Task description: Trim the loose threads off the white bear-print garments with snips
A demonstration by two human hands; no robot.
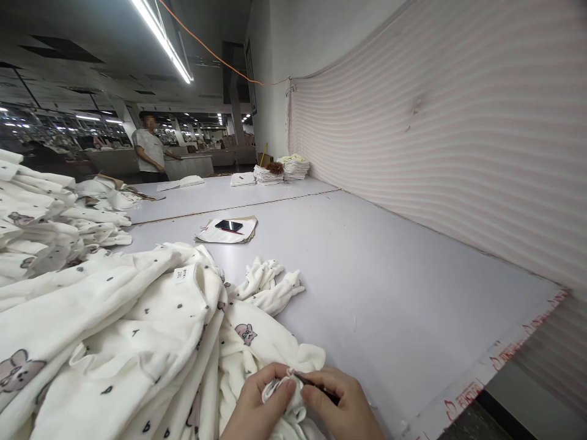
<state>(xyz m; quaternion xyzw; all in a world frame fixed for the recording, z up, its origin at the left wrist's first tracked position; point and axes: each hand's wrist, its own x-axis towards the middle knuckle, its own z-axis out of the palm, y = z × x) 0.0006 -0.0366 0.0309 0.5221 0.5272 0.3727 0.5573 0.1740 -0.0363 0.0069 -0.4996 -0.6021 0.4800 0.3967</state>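
Note:
My left hand [257, 404] pinches a fold of white fleece garment [151, 342] printed with small dark hearts and cartoon animal faces, at the bottom middle of the view. My right hand [342, 406] is closed around a thin dark tool [316, 385] whose tip touches the pinched fabric edge. The two hands meet over the same bit of cloth. The garment lies heaped over the near left of the grey table [389, 275].
More stacked white garments [41, 214] rise at the left. A black phone [228, 225] lies on papers mid-table. Folded piles [284, 169] sit at the far end. A striped fabric wall [449, 134] runs along the right. A person [149, 153] stands far back.

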